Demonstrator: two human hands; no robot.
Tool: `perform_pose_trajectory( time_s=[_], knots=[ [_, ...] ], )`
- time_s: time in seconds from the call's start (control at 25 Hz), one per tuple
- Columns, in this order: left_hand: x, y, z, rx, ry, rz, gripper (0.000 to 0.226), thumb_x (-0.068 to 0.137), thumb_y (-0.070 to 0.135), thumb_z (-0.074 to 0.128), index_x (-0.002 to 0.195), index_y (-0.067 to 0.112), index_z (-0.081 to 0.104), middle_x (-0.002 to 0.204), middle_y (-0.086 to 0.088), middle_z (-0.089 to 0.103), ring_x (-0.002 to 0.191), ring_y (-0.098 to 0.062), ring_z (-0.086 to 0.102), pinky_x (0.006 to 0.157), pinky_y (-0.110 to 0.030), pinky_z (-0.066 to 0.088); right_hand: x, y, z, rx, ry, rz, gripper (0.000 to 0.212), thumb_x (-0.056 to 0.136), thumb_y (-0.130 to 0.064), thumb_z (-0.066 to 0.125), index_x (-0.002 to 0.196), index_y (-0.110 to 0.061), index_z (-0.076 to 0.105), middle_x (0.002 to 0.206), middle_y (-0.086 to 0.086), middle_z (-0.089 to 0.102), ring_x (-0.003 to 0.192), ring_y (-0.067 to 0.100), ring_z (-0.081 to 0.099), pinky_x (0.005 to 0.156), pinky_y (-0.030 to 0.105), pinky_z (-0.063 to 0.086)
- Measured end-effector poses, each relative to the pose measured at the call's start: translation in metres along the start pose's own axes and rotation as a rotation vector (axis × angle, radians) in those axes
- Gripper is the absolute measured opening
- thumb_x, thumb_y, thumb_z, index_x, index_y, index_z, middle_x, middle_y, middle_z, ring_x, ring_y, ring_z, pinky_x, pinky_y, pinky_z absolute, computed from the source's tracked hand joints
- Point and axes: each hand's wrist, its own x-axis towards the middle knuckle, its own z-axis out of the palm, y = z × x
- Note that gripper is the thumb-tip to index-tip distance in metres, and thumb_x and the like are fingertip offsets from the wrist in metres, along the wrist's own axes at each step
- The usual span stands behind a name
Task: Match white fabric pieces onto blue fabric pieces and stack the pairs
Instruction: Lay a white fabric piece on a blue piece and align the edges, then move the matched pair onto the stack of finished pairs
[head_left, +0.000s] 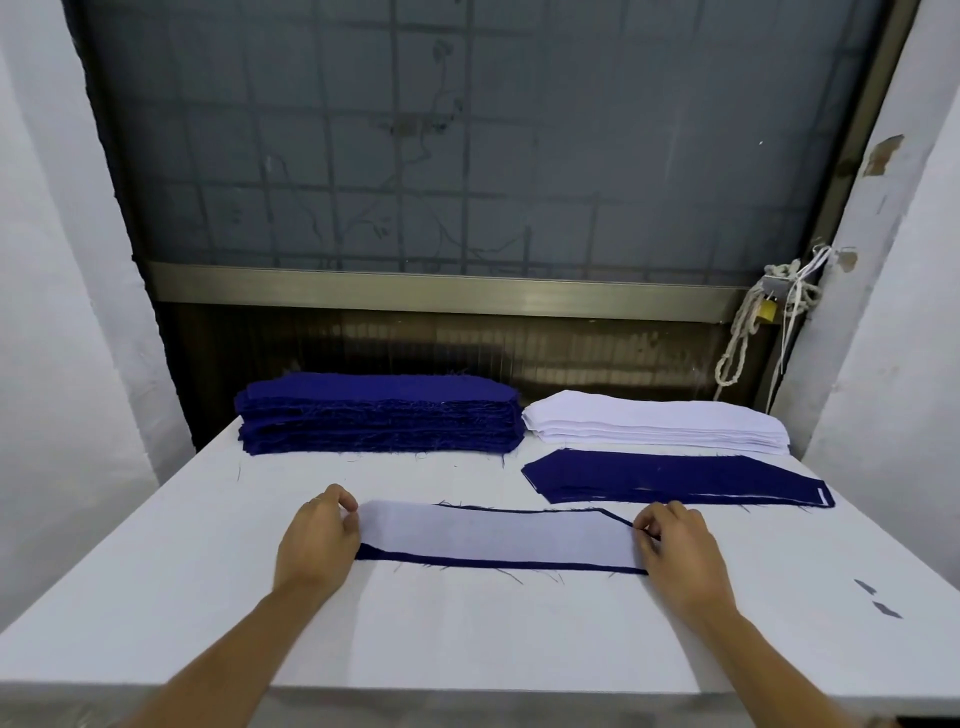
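While left hand (317, 540) and right hand (675, 551) pinch the ends of a white piece (493, 538) laid on a blue piece (498, 565), a thin paired stack (675, 480) lies just beyond it. Farther beyond, the thick blue stack (379, 421) and white stack (654, 421) suggest the task is mostly undone.

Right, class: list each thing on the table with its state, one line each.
white piece: flat on blue piece.
blue piece: underneath, near edge showing.
left hand: pinches left end.
right hand: pinches right end.
blue stack: piled, untouched.
white stack: piled, untouched.
paired stack: flat, blue upward.
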Motion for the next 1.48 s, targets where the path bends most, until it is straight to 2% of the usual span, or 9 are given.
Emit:
perform_pose_trajectory(
  time_s=[0.2, 0.36, 0.48, 0.68, 0.8, 0.92, 1.04, 1.2, 1.48],
  knots=[
    [0.0, -0.001, -0.005, -0.04, -0.037, -0.048, 0.01, 0.091, 0.019, 0.056, 0.097, 0.026, 0.052, 0.086, 0.006, 0.062, 0.071, -0.013, 0.06, 0.063, -0.035, 0.052, 0.001, -0.002, -0.001, -0.066, -0.005, -0.006, 0.01, 0.095, -0.017, 0.058, 0.091, -0.025, 0.062, 0.089, -0.01, 0.052, 0.09, 0.014, 0.047, 0.075, 0.031, 0.047],
    [0.016, 0.0, -0.016, 0.053, -0.04, -0.028, 0.021, 0.089, 0.029, 0.062, 0.103, 0.031, 0.048, 0.083, 0.011, 0.056, 0.071, -0.008, 0.057, 0.057, -0.029, 0.043, 0.02, -0.019, -0.002, -0.049, -0.021, -0.065, 0.009, 0.097, -0.019, 0.059, 0.098, -0.027, 0.061, 0.094, -0.012, 0.057, 0.092, 0.01, 0.05, 0.078, 0.028, 0.049],
    [0.047, 0.005, -0.033, 0.054, -0.01, 0.005, 0.019, 0.091, 0.031, 0.065, 0.103, 0.029, 0.05, 0.082, 0.007, 0.058, 0.07, -0.01, 0.057, 0.056, -0.03, 0.043, 0.048, -0.042, -0.003, 0.021, -0.041, -0.069, 0.006, 0.098, -0.019, 0.06, 0.097, -0.025, 0.062, 0.083, -0.012, 0.06, 0.08, 0.01, 0.056, 0.07, 0.031, 0.054],
    [0.112, 0.022, -0.062, 0.045, 0.116, 0.149, 0.011, 0.095, 0.028, 0.065, 0.101, 0.02, 0.059, 0.086, 0.005, 0.058, 0.075, -0.011, 0.057, 0.059, -0.033, 0.047, 0.098, -0.093, 0.015, 0.025, -0.092, -0.084, 0.008, 0.1, -0.025, 0.053, 0.094, -0.029, 0.057, 0.071, -0.007, 0.064, 0.067, 0.011, 0.06, 0.061, 0.034, 0.055],
    [0.154, 0.024, -0.075, 0.081, 0.138, 0.183, 0.013, 0.098, 0.029, 0.061, 0.107, 0.019, 0.061, 0.097, 0.001, 0.061, 0.084, -0.014, 0.059, 0.071, -0.035, 0.052, 0.125, -0.126, 0.029, 0.044, -0.112, -0.124, 0.008, 0.1, -0.028, 0.053, 0.093, -0.03, 0.056, 0.071, -0.007, 0.064, 0.067, 0.011, 0.059, 0.062, 0.033, 0.053],
    [0.191, 0.012, -0.077, 0.139, 0.033, 0.16, 0.031, 0.102, 0.035, 0.055, 0.126, 0.016, 0.06, 0.116, -0.003, 0.063, 0.1, -0.019, 0.062, 0.09, -0.042, 0.055, 0.15, -0.16, 0.046, 0.082, -0.12, -0.187, 0.009, 0.101, -0.029, 0.053, 0.094, -0.031, 0.057, 0.077, -0.011, 0.064, 0.073, 0.009, 0.059, 0.066, 0.03, 0.052],
    [0.22, -0.004, -0.071, 0.247, -0.085, 0.093, 0.043, 0.105, 0.041, 0.045, 0.137, 0.014, 0.055, 0.127, -0.008, 0.062, 0.11, -0.024, 0.062, 0.098, -0.043, 0.053, 0.174, -0.189, 0.062, 0.09, -0.067, -0.244, 0.01, 0.101, -0.032, 0.052, 0.094, -0.031, 0.06, 0.087, -0.013, 0.062, 0.089, 0.011, 0.054, 0.077, 0.033, 0.051],
    [0.247, -0.02, -0.071, 0.353, -0.181, 0.038, 0.038, 0.107, 0.042, 0.038, 0.131, 0.018, 0.057, 0.116, -0.006, 0.064, 0.102, -0.022, 0.063, 0.098, -0.045, 0.051, 0.207, -0.216, 0.079, 0.037, -0.049, -0.29, 0.011, 0.101, -0.036, 0.053, 0.102, -0.028, 0.062, 0.104, -0.009, 0.059, 0.1, 0.013, 0.053, 0.091, 0.036, 0.047],
    [0.276, -0.039, -0.075, 0.346, -0.194, -0.027, 0.027, 0.1, 0.04, 0.058, 0.115, 0.019, 0.064, 0.107, -0.004, 0.065, 0.097, -0.02, 0.064, 0.095, -0.042, 0.055, 0.234, -0.24, 0.113, -0.025, -0.161, -0.309, 0.022, 0.1, -0.042, 0.055, 0.117, -0.028, 0.061, 0.123, -0.005, 0.056, 0.117, 0.015, 0.051, 0.102, 0.038, 0.044]
  ],
)
